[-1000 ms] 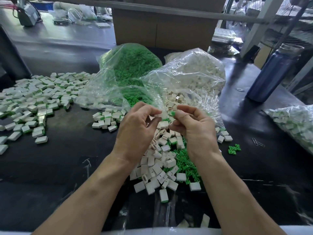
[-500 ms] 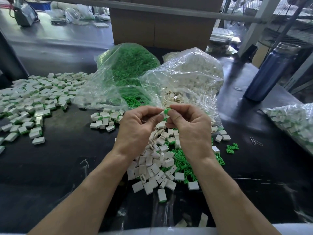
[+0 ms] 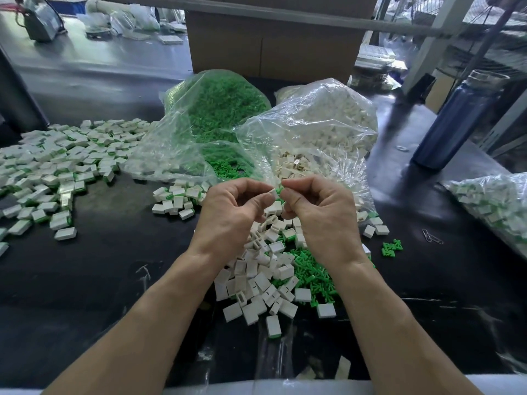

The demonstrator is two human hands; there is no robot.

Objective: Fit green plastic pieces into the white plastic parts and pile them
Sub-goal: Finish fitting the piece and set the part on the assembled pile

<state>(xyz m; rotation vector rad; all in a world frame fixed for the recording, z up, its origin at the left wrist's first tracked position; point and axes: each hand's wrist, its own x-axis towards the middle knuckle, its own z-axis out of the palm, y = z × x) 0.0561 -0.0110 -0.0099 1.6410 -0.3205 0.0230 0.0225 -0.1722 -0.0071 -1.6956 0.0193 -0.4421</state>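
Note:
My left hand (image 3: 232, 213) pinches a small white plastic part (image 3: 271, 193) between thumb and fingers. My right hand (image 3: 319, 215) pinches a green plastic piece (image 3: 279, 191) right against that part, fingertips of both hands nearly touching. Under my hands lies a loose heap of white parts (image 3: 262, 277) mixed with green pieces (image 3: 312, 273). A spread pile of fitted white-and-green parts (image 3: 54, 172) covers the table's left side. A smaller group of fitted parts (image 3: 178, 199) lies just left of my left hand.
Behind my hands stand an open clear bag of green pieces (image 3: 219, 109) and one of white parts (image 3: 322, 129). A bag of fitted parts (image 3: 496, 203) sits at the right edge. A blue bottle (image 3: 453, 121) stands back right, a cardboard box (image 3: 271, 41) behind the bags. Paper clips (image 3: 432, 238) lie right.
Both hands have risen slightly and drawn together, bringing the green piece up against the white part.

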